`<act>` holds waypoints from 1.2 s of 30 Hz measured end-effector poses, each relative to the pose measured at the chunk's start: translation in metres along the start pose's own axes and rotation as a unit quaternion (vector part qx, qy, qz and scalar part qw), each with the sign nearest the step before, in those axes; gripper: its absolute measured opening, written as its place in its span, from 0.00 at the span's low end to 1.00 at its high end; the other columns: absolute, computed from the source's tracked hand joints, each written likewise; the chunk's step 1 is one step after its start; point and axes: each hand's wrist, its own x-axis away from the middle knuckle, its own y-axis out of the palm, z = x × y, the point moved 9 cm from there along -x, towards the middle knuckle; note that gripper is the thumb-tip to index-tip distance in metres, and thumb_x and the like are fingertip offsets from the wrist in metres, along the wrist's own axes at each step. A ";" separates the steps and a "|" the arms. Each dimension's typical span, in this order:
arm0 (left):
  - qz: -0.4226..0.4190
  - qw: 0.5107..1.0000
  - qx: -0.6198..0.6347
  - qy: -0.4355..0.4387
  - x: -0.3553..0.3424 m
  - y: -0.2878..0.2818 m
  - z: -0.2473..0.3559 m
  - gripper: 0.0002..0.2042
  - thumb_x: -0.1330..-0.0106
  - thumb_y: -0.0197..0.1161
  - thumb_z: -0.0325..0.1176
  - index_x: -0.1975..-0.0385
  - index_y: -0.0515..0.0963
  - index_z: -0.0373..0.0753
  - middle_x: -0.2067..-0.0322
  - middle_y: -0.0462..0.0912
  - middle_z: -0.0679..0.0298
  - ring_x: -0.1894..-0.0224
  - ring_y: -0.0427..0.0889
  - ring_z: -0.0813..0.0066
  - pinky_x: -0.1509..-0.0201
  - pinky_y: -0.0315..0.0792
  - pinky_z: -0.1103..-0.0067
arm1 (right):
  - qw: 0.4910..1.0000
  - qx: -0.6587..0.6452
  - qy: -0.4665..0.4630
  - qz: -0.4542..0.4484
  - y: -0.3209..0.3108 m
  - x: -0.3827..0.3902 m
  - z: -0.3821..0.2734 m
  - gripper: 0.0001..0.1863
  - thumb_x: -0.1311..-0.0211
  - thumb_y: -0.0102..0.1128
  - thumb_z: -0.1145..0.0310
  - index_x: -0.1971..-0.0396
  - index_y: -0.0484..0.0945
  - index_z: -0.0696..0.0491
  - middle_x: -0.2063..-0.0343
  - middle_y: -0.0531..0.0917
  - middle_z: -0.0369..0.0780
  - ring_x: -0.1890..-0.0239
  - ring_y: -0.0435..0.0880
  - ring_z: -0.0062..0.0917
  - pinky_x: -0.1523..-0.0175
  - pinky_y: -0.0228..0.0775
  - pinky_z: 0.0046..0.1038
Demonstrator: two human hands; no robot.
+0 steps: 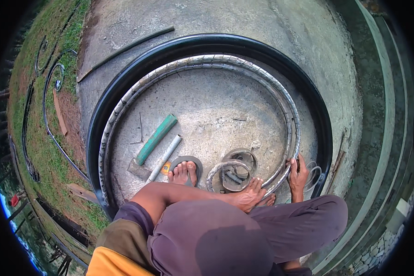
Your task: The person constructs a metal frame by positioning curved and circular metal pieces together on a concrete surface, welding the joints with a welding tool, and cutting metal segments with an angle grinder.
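Note:
A large silvery hoop (208, 59) of bundled, wrapped strands lies on the concrete around my feet. My left hand (247, 196) reaches across my body to its near right part; its fingers bend against the hoop's lower stretch, thumb hidden. My right hand (299, 177) grips the hoop's right side, thumb on the inner edge and fingers at the outer edge. Beside my left hand, a loose coil of grey wrapping strip (215, 171) lies over a round tin-like container (249, 155) with something inside.
A thick black ring (211, 38) surrounds the hoop. Inside lie a hammer with a green handle (157, 138), a pale pipe (164, 158), a yellow-orange piece (166, 168) and a thin bent wire (140, 129). A dark bar (126, 48) lies beyond; a clear tube loop (313, 177) is at right.

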 end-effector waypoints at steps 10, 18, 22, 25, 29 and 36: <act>-0.074 0.995 0.049 0.045 -0.010 0.021 0.009 0.33 0.45 0.56 0.33 0.40 0.60 0.16 0.50 0.66 0.21 0.38 0.63 0.16 0.30 0.53 0.39 | 0.998 0.045 0.044 -0.007 0.000 0.014 -0.019 0.31 0.25 0.53 0.57 0.28 0.60 0.52 0.72 0.85 0.39 0.74 0.73 0.17 0.66 0.64 0.24; -0.089 0.991 -0.055 0.083 -0.011 0.041 0.017 0.25 0.39 0.48 0.31 0.46 0.62 0.17 0.59 0.68 0.34 0.39 0.59 0.09 0.31 0.50 0.34 | 0.987 0.139 0.082 -0.003 -0.007 0.029 -0.017 0.31 0.23 0.43 0.47 0.28 0.59 0.48 0.79 0.73 0.35 0.78 0.65 0.18 0.72 0.57 0.24; 0.080 0.984 -0.125 0.101 -0.007 0.040 0.025 0.17 0.35 0.44 0.28 0.55 0.67 0.17 0.68 0.67 0.47 0.46 0.73 0.28 0.30 0.51 0.35 | 0.973 0.205 0.103 0.009 -0.012 0.032 -0.006 0.30 0.22 0.40 0.46 0.29 0.62 0.46 0.83 0.72 0.36 0.81 0.64 0.21 0.74 0.58 0.28; 0.043 0.972 -0.197 0.123 -0.011 0.066 0.033 0.15 0.34 0.44 0.29 0.60 0.71 0.20 0.71 0.64 0.55 0.58 0.80 0.50 0.29 0.53 0.35 | 0.963 0.258 0.075 0.024 -0.011 0.024 -0.007 0.29 0.22 0.40 0.46 0.30 0.65 0.46 0.82 0.75 0.37 0.82 0.67 0.21 0.74 0.59 0.29; 0.073 0.960 -0.225 0.150 -0.002 0.054 0.040 0.19 0.32 0.43 0.29 0.49 0.70 0.18 0.70 0.67 0.57 0.65 0.82 0.57 0.31 0.54 0.32 | 0.991 0.110 0.059 0.044 -0.016 0.017 0.007 0.27 0.20 0.40 0.50 0.31 0.65 0.48 0.67 0.79 0.41 0.70 0.74 0.22 0.62 0.66 0.27; 0.082 0.946 -0.278 0.146 -0.004 0.062 0.045 0.27 0.33 0.44 0.38 0.40 0.71 0.24 0.43 0.74 0.42 0.48 0.80 0.56 0.41 0.68 0.55 | 0.952 0.278 0.107 -0.069 -0.026 0.018 0.037 0.29 0.23 0.45 0.50 0.29 0.61 0.47 0.65 0.84 0.49 0.63 0.82 0.37 0.53 0.72 0.36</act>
